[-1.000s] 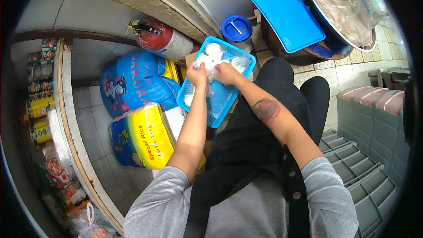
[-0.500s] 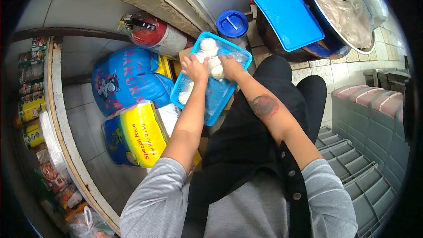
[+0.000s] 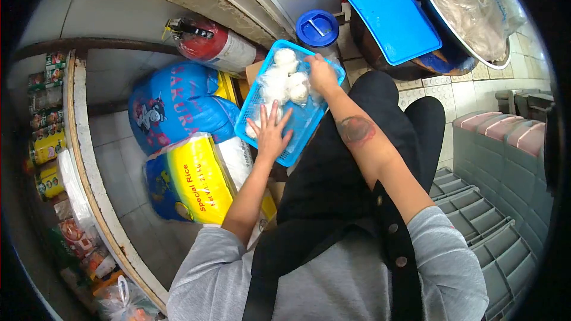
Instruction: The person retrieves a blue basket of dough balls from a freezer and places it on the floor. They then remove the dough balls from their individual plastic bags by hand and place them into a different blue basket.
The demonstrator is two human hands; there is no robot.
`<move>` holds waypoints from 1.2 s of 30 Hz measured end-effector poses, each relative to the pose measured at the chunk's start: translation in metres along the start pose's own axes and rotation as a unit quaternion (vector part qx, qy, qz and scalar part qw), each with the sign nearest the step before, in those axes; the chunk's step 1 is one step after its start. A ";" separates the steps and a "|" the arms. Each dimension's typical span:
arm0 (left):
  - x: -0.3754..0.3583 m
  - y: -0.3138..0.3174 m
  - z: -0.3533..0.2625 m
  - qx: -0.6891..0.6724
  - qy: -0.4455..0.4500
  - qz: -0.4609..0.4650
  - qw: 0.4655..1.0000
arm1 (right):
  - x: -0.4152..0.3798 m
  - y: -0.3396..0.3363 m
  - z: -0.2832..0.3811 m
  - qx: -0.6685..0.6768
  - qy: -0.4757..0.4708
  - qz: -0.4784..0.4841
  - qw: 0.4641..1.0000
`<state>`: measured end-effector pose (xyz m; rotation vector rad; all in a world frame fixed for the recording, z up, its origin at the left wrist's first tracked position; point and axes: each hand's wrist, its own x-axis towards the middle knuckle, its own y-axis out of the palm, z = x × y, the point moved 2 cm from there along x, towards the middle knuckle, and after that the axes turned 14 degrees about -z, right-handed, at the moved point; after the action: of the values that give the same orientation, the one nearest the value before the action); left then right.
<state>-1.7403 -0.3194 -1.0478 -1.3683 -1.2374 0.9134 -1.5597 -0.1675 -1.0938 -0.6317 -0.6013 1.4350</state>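
Note:
A blue plastic basket (image 3: pixel 291 159) sits in front of me, slightly tilted in view. Several white round balls (image 3: pixel 298 88), perhaps dough, lie in it in clear plastic (image 3: pixel 302 120). My left hand (image 3: pixel 272 135) is open, its fingers spread over the near left part of the basket, close to the balls there. At the basket's upper right side, my right hand (image 3: pixel 323 75) has its fingers curled closed by the rim. What they hold, if anything, is hidden.
Left of the basket are a blue sack (image 3: pixel 172 104), a yellow rice bag (image 3: pixel 199 181) and a red fire extinguisher (image 3: pixel 217 44). Beyond it stands a blue-lidded container (image 3: pixel 317 28). A blue lid (image 3: pixel 389 15) and a large pot (image 3: pixel 497 65) are at upper right. Grey crates (image 3: pixel 476 214) stand right.
My left hand has moved back toward me from the white balls and spread its fingers. My right hand has shifted up and right, toward the basket's rim, uncovering more of the balls.

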 end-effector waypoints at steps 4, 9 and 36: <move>0.003 0.024 0.044 0.109 0.044 0.031 0.993 | -0.001 0.005 -0.015 -0.130 -0.020 0.040 0.990; 0.004 0.025 0.046 0.097 0.037 0.013 0.994 | -0.025 0.014 -0.009 -0.291 -0.063 -0.017 0.955; 0.053 -0.004 -0.051 -0.647 -0.246 -0.164 0.703 | -0.019 -0.067 0.007 0.647 0.259 0.299 0.652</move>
<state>-1.6826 -0.2775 -1.0293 -1.8279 -2.7272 -0.0348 -1.5185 -0.1883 -1.0413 0.0121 1.1984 1.7304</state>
